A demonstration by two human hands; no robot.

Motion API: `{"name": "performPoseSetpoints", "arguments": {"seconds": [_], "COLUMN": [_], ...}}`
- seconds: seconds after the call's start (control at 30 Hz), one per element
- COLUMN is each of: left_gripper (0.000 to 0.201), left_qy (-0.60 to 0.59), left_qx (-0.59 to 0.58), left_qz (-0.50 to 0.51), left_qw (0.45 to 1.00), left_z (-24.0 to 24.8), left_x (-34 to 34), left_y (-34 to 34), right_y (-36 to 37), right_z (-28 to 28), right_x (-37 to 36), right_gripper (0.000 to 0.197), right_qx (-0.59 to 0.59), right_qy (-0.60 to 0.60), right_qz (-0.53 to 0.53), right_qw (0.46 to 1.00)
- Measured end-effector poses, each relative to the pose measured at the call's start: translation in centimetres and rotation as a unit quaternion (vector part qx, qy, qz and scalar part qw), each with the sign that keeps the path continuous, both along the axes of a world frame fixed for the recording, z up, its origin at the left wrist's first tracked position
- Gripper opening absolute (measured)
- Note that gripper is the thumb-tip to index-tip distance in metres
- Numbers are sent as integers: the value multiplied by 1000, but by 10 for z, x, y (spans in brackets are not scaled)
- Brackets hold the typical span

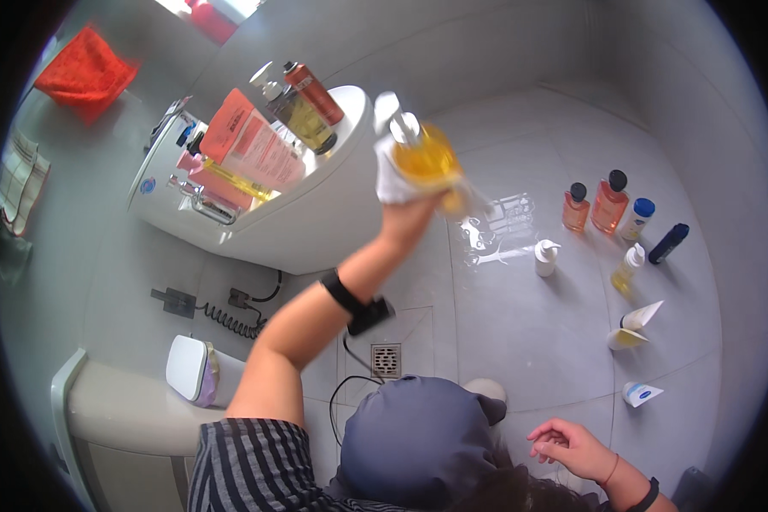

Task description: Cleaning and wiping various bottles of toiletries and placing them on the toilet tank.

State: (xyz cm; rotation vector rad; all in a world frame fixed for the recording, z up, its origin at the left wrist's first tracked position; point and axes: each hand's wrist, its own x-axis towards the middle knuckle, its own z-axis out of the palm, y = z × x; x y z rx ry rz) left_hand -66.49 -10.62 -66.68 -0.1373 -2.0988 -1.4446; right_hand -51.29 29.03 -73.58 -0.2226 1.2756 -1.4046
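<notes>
My left hand (411, 213), blurred by motion, is raised beside the rounded end of a white ledge. It is closed around a pump bottle (427, 155) of amber-yellow liquid, with the white pump head up. A white cloth (391, 177) is bunched against the bottle in the same hand, and the fingers are partly hidden. Low at the right, my right hand (574, 447) hangs over the floor with fingers loosely bent and apart, holding nothing. Nearest to it on the floor lies a white and blue tube (640, 393).
The white ledge (311, 200) bears a pink pouch (252, 141), a dark-labelled pump bottle (299, 115) and a red-brown can (314, 92). Several bottles, including a white pump bottle (546, 257), stand on the floor at right. A lidded bin (198, 369) and drain (386, 361) lie nearer.
</notes>
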Motion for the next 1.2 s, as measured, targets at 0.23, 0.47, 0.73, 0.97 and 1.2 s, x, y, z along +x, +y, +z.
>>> {"name": "performPoseSetpoints", "arguments": {"seconds": [0.23, 0.47, 0.73, 0.97, 1.2], "left_gripper": [51, 50, 93, 52, 31], "left_qy": [-9, -33, -217, 2, -252], "left_qx": [-164, 9, 122, 18, 551], "left_qz": [377, 290, -318, -298, -343], "left_qw": [911, 956, 915, 954, 718], "left_z": [70, 41, -55, -39, -62], "left_x": [-141, -129, 45, 43, 41], "left_y": [-98, -77, 118, 217, 197], "right_y": [14, 10, 1, 1, 34], "right_z": [2, 4, 33, 11, -4], "right_x": [3, -9, -65, -70, -61], "right_gripper": [22, 25, 57, 81, 90], "right_qx": [13, 10, -38, -25, -72], "right_qy": [27, 46, 243, 176, 146], "right_qz": [-19, -45, -339, -311, -325], "right_qw": [999, 998, 908, 934, 931]}}
